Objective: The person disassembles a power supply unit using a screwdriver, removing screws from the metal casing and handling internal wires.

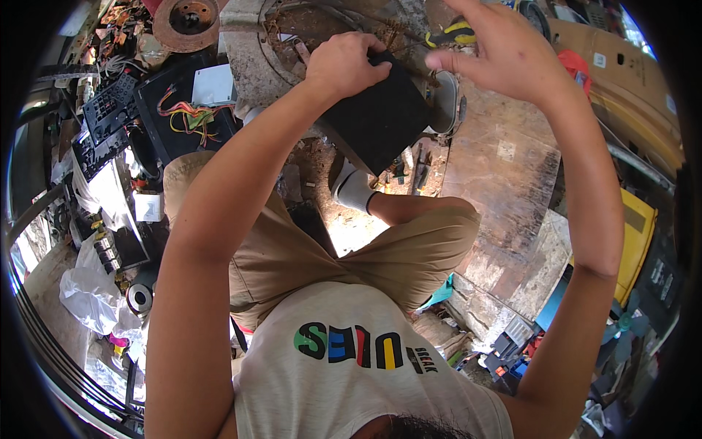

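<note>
Here, left hand (344,64) grips black box (380,117) — right hand (504,51) spread, blocking pliers (453,32).

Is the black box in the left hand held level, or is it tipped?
Tipped. The black box hangs cornerwise from the left hand, one corner pointing down toward the ground.

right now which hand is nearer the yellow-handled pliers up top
Right. The right hand is open with its fingers just beside the yellow-handled pliers; the left hand is farther left, gripping the black box.
</note>
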{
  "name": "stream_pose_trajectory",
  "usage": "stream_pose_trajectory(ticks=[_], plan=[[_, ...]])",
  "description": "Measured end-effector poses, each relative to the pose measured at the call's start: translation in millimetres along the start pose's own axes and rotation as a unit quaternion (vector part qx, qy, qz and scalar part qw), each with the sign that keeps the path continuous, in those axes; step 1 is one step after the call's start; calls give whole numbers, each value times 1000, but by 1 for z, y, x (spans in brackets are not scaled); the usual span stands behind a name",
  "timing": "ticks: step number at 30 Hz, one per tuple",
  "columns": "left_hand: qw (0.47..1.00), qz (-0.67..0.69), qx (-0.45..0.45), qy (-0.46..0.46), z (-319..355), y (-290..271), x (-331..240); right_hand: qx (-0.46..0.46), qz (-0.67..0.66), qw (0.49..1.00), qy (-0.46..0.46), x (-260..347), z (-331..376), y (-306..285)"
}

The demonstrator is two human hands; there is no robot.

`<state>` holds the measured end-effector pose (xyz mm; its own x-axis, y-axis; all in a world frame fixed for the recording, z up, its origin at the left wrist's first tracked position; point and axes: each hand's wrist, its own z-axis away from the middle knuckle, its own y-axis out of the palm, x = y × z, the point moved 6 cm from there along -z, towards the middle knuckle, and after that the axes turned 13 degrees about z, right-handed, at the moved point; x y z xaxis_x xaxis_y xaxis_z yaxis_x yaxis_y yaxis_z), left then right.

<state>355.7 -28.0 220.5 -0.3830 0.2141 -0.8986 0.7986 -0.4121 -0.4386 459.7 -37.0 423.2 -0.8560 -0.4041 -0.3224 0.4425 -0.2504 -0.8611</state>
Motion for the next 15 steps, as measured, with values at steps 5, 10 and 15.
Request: stream_pose_trajectory(ticks=[5, 10, 15], plan=[[999, 0, -13, 38, 2, -3, -4, -25, 59, 998, -8, 1, 11, -1], [994, -39, 5, 100, -1, 8, -21, -228, -25, 973, 14, -31, 73, 26], [995, -75, 10, 69, -9, 13, -27, -261, -221, 911, 229, -48, 188, 91]])
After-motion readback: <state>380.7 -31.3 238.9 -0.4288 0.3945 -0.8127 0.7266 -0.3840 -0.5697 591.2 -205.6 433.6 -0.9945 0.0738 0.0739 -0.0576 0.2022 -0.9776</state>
